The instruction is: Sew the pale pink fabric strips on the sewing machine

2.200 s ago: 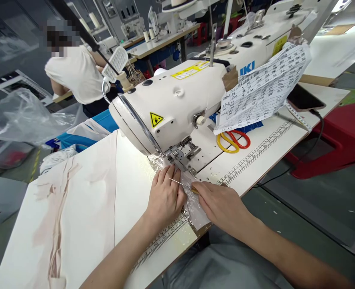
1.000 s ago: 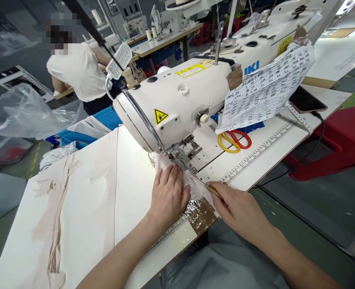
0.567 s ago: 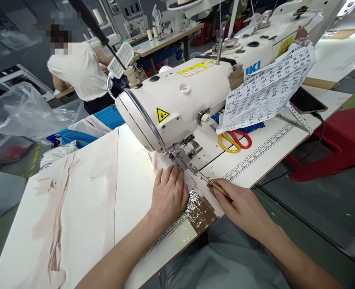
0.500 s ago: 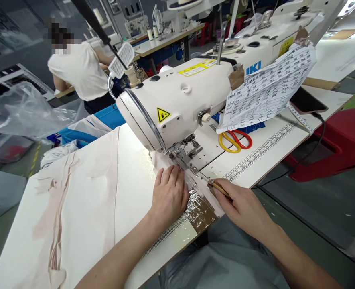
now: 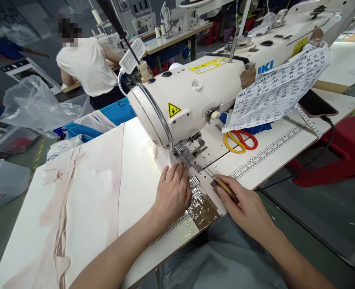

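Note:
Under the head of the white sewing machine (image 5: pixel 177 108) runs a pale pink fabric strip (image 5: pixel 162 157), passing by the metal guide near the needle. My left hand (image 5: pixel 173 190) lies on the strip just in front of the machine foot, fingers stretched out and palm down. In my right hand (image 5: pixel 240 196) is an awl (image 5: pixel 228 190), gripped by its wooden handle, its thin metal shaft pointing toward the guide. A brown taped patch (image 5: pixel 205 212) covers the table between my hands. More pale pink fabric (image 5: pixel 64 208) lies on the left of the table.
Scissors with yellow and red handles (image 5: pixel 240 141) lie right of the needle area. A handwritten sheet (image 5: pixel 281 88) hangs off the machine, near a phone (image 5: pixel 317 103). A red stool (image 5: pixel 342 148) stands at right. A person in white (image 5: pixel 85 68) sits beyond the table.
The camera view has shifted, so the scene sits further right. The awl's tip has lifted or turned slightly by the guide. My left hand stays on the fabric. Another person shows at far left.

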Demonstrator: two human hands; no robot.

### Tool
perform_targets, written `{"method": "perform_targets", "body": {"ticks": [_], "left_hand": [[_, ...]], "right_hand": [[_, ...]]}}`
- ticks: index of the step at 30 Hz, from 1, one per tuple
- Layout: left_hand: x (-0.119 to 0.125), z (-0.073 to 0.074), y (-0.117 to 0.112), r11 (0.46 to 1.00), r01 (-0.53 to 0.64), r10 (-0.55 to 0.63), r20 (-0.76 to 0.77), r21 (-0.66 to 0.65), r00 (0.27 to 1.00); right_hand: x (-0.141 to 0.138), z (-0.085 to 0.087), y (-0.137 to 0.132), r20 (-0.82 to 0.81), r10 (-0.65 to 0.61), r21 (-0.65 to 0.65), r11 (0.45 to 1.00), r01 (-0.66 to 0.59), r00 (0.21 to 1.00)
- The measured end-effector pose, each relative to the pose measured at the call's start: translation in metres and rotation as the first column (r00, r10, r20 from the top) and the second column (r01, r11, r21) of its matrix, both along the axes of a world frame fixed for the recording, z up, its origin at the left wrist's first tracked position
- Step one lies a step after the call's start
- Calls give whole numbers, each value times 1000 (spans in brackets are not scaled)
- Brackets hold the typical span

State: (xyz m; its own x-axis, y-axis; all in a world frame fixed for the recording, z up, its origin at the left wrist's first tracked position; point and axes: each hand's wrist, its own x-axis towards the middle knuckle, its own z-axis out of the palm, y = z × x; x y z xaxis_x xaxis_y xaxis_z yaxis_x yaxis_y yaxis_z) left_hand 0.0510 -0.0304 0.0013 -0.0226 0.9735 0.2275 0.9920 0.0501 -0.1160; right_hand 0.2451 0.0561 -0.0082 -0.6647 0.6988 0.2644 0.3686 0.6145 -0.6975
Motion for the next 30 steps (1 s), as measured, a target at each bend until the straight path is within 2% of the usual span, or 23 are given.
{"method": "perform_targets", "body": {"ticks": [8, 13, 16, 23, 30], "left_hand": [[-3, -3, 2, 1000, -3, 3, 21, 7, 1000], [-8, -4, 5, 1000, -10, 9, 40, 12, 999], [-11, -5, 7, 999, -25, 23, 70, 30, 997], [-19, -6, 15, 996, -77, 66, 196, 48, 978], [-23, -9, 16, 995, -54, 29, 261, 86, 965]], "right_hand": [[-6, 4, -4, -101, 49, 19, 999, -47, 994], [-21, -2, -1, -222, 248, 130, 966, -223, 943], [-32, -5, 0, -203, 311, 239, 935, -261, 929], [-55, -6, 2, -24, 225, 488, 853, -185, 974], [-65, -5, 5, 96, 189, 551, 808, -210, 977]]}}
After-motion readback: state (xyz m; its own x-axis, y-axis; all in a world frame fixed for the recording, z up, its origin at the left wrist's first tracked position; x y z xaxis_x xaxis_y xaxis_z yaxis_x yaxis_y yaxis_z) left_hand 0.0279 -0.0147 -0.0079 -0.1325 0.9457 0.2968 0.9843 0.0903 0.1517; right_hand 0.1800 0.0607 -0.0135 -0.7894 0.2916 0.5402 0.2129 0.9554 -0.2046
